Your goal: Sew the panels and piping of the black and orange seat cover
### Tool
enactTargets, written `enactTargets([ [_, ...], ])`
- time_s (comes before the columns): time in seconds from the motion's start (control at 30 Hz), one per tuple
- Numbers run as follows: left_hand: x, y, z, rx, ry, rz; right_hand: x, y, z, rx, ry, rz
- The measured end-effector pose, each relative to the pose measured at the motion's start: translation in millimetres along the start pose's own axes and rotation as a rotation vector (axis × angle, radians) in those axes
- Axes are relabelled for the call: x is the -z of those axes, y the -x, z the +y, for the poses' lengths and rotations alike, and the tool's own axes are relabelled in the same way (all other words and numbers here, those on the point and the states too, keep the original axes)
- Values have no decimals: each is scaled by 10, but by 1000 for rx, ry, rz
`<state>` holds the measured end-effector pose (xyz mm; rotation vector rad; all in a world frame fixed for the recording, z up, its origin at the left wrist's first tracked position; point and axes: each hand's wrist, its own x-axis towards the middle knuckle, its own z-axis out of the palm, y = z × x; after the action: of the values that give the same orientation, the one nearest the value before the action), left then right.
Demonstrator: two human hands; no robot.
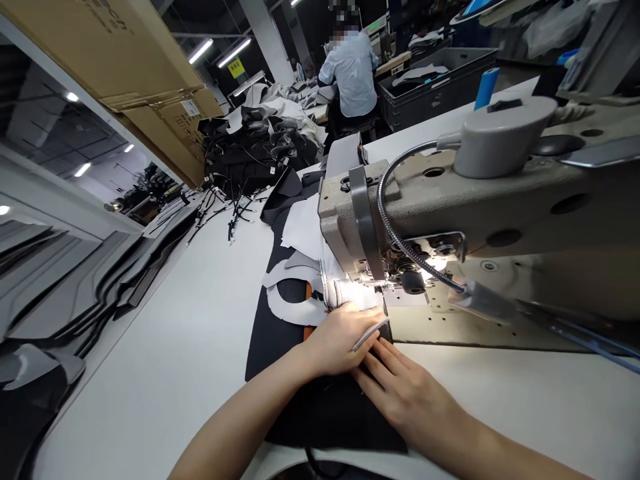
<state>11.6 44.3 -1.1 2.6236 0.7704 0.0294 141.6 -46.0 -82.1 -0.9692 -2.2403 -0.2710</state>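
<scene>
My left hand (343, 339) rests on a layered black fabric piece (340, 413) just in front of the sewing machine's presser foot, fingers bent and closed over the fabric's edge. Across those fingers lies a slim grey strip (371, 333); its kind is unclear. Beside it, my right hand (400, 380) lies with fingers stretched forward on the fabric, their tips meeting my left hand. White mesh (355, 293) sits under the lamp-lit needle area of the sewing machine (450, 207). A light-grey ring-shaped cut-out (290, 313) and an orange strip (308, 293) show on the fabric's left part.
Dark and grey fabric pieces (260, 140) are heaped behind the machine, with black cables (235, 210) in front. Stacked panels (100, 267) line the left side. A cardboard box (135, 60) rises at upper left. Farther back, a person (353, 73) sits near a grey crate (430, 93).
</scene>
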Motion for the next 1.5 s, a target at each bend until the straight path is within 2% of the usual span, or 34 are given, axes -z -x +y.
enactTargets([
  [0.13,-22,-61,-24,0,-5,46,59,-1,99,-32,-42,-39],
  [0.23,-25,-104,-16,24,24,81,100,38,96,91,-126,-111],
  [0.3,-8,-129,-15,155,80,122,69,49,12,181,-163,-123],
  [0.4,31,-163,-26,371,161,122,-75,-14,-201,166,-142,-130],
  [0.5,43,-173,-27,421,171,86,-200,-134,-363,120,-97,-156],
  [0.57,17,-145,-22,314,74,98,-185,-176,-370,135,-77,-145],
  [0.63,-36,-86,-32,102,-119,86,-95,-155,-305,144,-80,-127],
  [0.7,-99,-14,-64,-65,-337,57,16,-90,-218,86,-79,-119],
  [0.73,-126,18,-83,-102,-416,54,61,-53,-183,43,-68,-119],
  [0.83,-172,62,-103,-119,-435,70,110,24,-145,-34,-18,-105],
  [0.93,-157,37,-29,-29,-320,113,73,33,-174,-16,-4,-100],
  [1.03,-120,6,61,34,-258,87,38,20,-199,11,9,-106],
  [1.1,-103,-4,81,16,-224,37,28,18,-198,9,10,-80],
  [1.2,-98,-28,59,-4,-211,20,19,26,-162,-21,5,-41],
  [1.5,-101,-199,-96,-88,-353,96,-19,93,80,-78,-135,-22],
])
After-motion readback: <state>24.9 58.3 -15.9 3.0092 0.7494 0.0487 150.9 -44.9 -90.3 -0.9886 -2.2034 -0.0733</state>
